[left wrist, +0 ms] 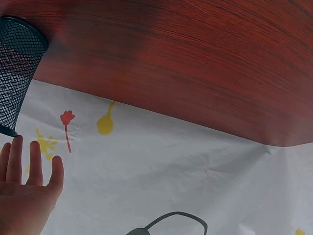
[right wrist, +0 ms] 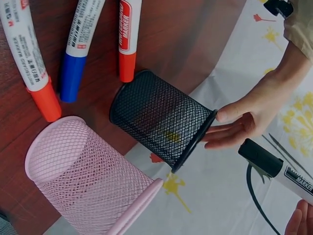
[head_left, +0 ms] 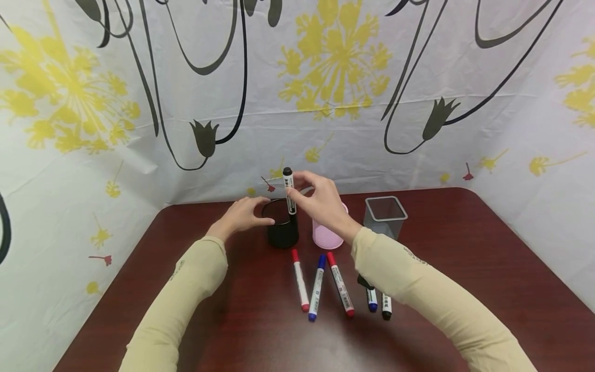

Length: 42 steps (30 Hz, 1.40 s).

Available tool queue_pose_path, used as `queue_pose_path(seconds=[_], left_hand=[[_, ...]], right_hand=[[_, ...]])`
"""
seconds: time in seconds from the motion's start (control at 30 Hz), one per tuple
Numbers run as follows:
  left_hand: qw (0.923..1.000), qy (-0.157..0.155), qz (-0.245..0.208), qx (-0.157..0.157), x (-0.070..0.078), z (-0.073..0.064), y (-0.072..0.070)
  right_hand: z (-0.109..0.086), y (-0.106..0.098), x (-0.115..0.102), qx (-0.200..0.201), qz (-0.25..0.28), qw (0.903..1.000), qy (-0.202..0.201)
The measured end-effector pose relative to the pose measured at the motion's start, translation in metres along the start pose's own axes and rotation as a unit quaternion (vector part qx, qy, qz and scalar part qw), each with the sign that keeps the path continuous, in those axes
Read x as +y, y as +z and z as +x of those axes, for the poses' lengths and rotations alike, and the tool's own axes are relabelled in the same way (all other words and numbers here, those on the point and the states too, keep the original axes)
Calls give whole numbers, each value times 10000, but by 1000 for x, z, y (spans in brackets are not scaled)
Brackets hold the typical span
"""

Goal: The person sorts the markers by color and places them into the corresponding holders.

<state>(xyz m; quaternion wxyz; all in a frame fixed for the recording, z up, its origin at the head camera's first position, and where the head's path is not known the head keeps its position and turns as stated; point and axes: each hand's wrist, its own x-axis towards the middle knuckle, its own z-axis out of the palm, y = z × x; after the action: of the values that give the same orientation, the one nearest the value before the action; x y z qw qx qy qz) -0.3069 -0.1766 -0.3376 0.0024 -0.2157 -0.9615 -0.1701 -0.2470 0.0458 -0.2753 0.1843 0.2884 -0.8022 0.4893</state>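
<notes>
My right hand [head_left: 323,200] pinches a black-capped marker [head_left: 288,188] upright between thumb and fingers. Its lower end overlaps the right side of the opening of a black mesh pen cup [head_left: 282,235]; in the right wrist view the marker [right wrist: 293,180] is apart from that cup [right wrist: 164,120]. At the cup's left is my left hand [head_left: 241,214], thumb and fingers spread beside the rim. The left wrist view shows its fingers [left wrist: 35,166] straight, one tip touching the rim. A pink mesh cup [head_left: 327,235] stands right of the black one, partly hidden by my right hand.
Nearer on the dark red table [head_left: 251,330] lie two red markers [head_left: 300,281], a blue marker [head_left: 317,289], and another blue marker [head_left: 372,300] and a black marker [head_left: 387,306] partly under my right sleeve. A grey square mesh holder [head_left: 382,227] stands at the right. Patterned cloth [head_left: 260,93] hangs behind.
</notes>
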Motion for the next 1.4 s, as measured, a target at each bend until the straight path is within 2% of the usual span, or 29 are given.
queue_pose_path(seconds=[0.5, 0.73, 1.4], left_hand=[[10000, 14, -61, -30, 0, 1, -1], [9999, -31, -88, -59, -1, 1, 1], [9998, -86, -121, -115, -1, 0, -2]], right_hand=[[16, 3, 0, 124, 33, 9999, -73], [23, 4, 3, 245, -115, 9995, -153], [41, 12, 7, 252, -430, 9988, -16]])
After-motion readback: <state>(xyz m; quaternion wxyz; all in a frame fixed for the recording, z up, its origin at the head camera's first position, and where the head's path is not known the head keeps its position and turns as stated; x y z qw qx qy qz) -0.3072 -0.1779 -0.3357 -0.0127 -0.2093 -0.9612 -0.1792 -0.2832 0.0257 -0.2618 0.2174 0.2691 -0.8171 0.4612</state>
